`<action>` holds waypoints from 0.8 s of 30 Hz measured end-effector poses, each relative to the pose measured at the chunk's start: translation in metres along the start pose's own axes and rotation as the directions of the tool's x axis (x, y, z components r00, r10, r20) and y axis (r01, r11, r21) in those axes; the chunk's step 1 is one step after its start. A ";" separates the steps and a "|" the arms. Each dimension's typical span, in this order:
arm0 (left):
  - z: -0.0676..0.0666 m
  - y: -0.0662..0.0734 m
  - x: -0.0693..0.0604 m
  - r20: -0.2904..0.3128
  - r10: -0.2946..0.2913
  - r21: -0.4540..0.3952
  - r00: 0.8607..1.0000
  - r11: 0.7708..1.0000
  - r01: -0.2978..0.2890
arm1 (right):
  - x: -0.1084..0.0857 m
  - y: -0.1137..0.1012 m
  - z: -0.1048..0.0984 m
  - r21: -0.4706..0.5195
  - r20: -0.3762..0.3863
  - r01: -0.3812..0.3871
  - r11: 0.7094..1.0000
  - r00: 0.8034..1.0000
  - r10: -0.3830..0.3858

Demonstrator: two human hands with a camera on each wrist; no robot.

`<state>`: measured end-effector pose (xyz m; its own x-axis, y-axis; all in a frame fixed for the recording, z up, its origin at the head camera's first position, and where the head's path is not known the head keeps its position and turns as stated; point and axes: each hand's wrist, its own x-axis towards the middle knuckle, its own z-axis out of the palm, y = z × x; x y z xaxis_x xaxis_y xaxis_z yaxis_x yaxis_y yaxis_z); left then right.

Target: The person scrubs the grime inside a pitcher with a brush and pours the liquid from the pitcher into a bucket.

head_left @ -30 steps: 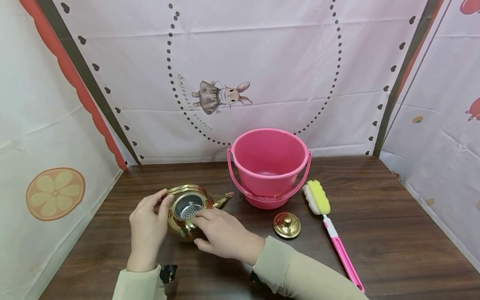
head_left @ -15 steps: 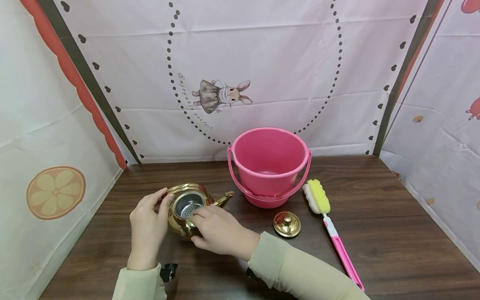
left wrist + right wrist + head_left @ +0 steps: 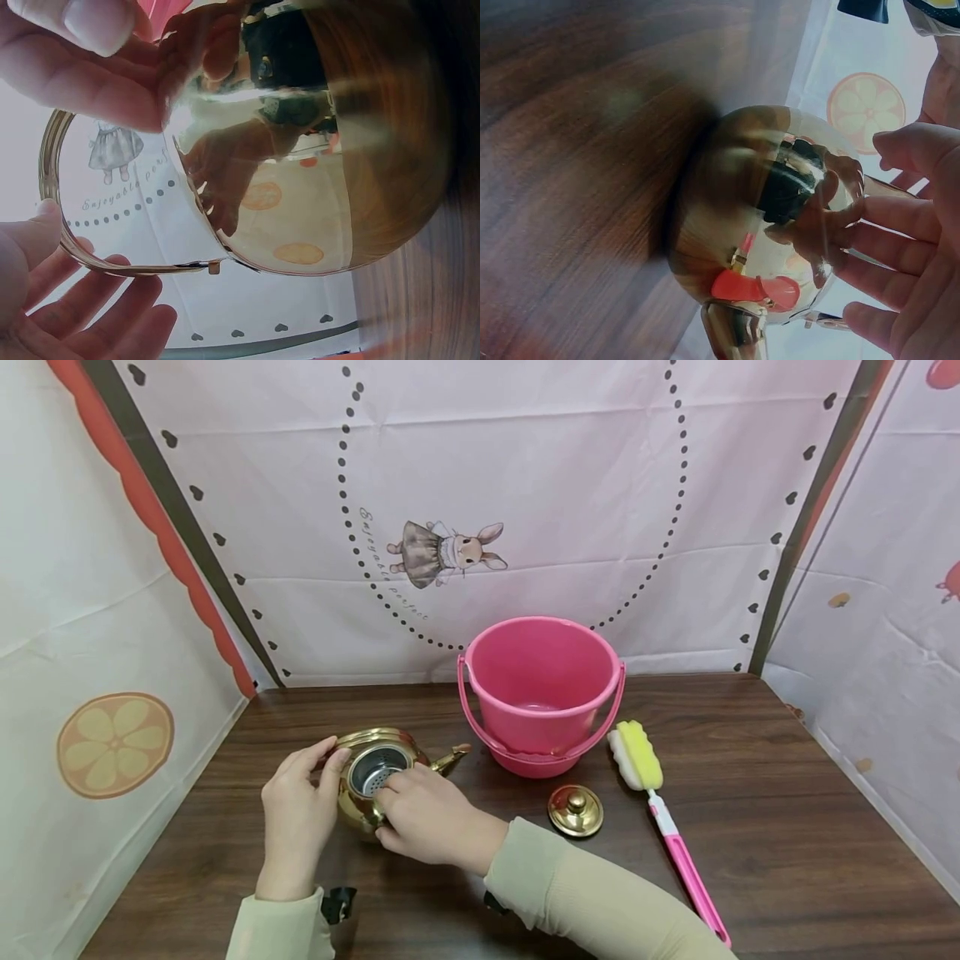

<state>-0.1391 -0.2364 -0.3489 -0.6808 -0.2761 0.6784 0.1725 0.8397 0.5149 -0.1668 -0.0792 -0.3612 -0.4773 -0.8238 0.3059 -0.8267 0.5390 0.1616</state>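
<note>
A shiny gold teapot stands on the left of the table, its spout pointing right. Its top is uncovered and shows a perforated metal strainer inside. My left hand grips the teapot's hoop handle, thumb on one side and fingers behind. From the right, my right hand reaches over the opening; in the right wrist view its fairly straight fingers touch the rim area, the thumb held apart. Whether its fingertips reach the strainer's edge is hidden. The gold lid lies apart on the table.
A pink bucket with its handle lowered stands behind and to the right of the teapot. Farther right lies a sponge brush with a pink and white handle. Printed cloth hangs behind the brown wooden table.
My right hand has shifted slightly left over the teapot's opening, its sleeve following. My left hand keeps its grip on the handle, and the teapot, lid, bucket and brush have stayed in place.
</note>
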 end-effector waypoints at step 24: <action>0.000 -0.002 0.001 -0.027 0.036 0.007 0.999 0.999 -0.036 | 0.022 0.001 -0.003 -0.038 0.106 -0.014 0.999 0.994 0.018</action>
<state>-0.1402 -0.2382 -0.3491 -0.6544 -0.2582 0.7107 0.1922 0.8522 0.4867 -0.1771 -0.0965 -0.3518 -0.5207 -0.8280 0.2079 -0.8082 0.5566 0.1926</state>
